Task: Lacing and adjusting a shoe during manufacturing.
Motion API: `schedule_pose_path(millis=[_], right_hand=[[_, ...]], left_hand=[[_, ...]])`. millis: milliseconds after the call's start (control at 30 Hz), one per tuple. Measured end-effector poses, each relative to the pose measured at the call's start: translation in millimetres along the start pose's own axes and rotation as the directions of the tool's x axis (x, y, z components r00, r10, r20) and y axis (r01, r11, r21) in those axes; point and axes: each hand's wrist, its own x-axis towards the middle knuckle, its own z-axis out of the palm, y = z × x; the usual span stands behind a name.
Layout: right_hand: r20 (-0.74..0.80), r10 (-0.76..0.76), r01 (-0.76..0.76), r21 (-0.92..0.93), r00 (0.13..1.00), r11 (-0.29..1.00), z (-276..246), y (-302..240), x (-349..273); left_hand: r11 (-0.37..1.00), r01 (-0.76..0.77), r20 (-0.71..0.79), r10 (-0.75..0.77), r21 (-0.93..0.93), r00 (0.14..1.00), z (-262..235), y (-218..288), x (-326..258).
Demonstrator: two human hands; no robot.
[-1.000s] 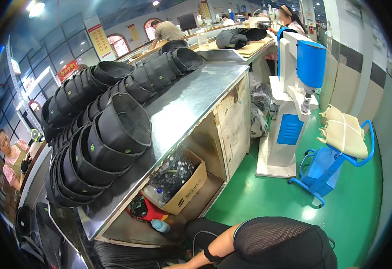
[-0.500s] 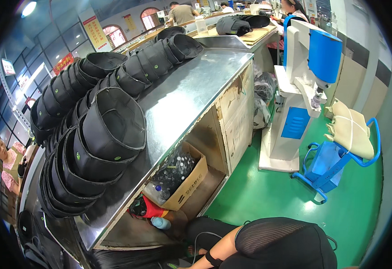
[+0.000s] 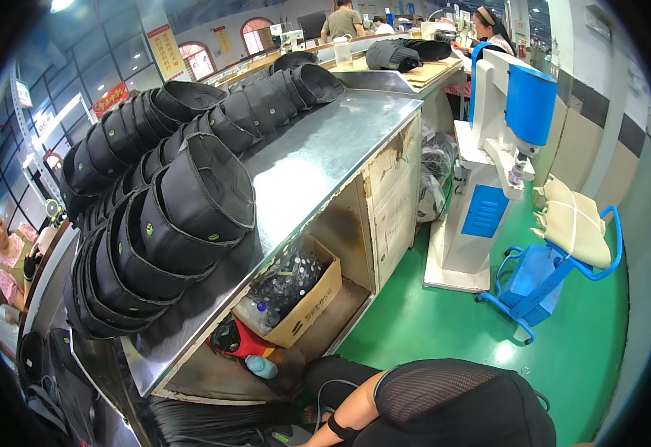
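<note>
My right forearm, with a black mesh sleeve [image 3: 445,384] and a black band [image 3: 340,428] at the wrist, reaches left along the lower edge. The picture's edge cuts off my right hand [image 3: 309,442], so its fingers are hidden. Right beside it lies a dark grey piece with a green label [image 3: 281,436]; whether the hand grips it, I cannot tell. A thin grey cable [image 3: 324,387] loops past the forearm. Long black strips [image 3: 214,421] lie left of the grey piece. My left hand is out of view.
Nested black fabric shells [image 3: 206,194] stand in rows on the metal-topped bench [image 3: 288,175]. Its lower shelf holds a cardboard box [image 3: 307,316] and a light-blue bottle [image 3: 261,366]. A blue-and-white machine [image 3: 474,201] and blue trolley [image 3: 538,279] stand right. Other people work farther off.
The view has shifted slightly, and more of the dark grey piece with the green label shows at the lower edge. My right forearm sits a little farther left and lower in the picture.
</note>
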Motion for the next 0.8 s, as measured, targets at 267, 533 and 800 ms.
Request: schedule_pose_path(millis=[267,533,800], right_hand=[[0.438,-0.328,0.333,0.066,0.837,0.94,58.1,-117.4,-60.0],[-0.087,-0.344,0.354,0.154,0.935,0.923,-33.5,-154.4,-63.4],[0.328,-0.395,0.12,0.62,0.858,0.776,-89.0,-195.7,-292.3]], left_hand=[[0.977,-0.182,0.002,0.183,-0.111,0.983,12.8,46.2,-10.5],[0.959,-0.163,-0.055,0.181,0.231,0.982,56.7,178.0,-141.9],[0.92,-0.053,-0.141,0.116,0.389,0.983,70.7,177.1,-145.9]])
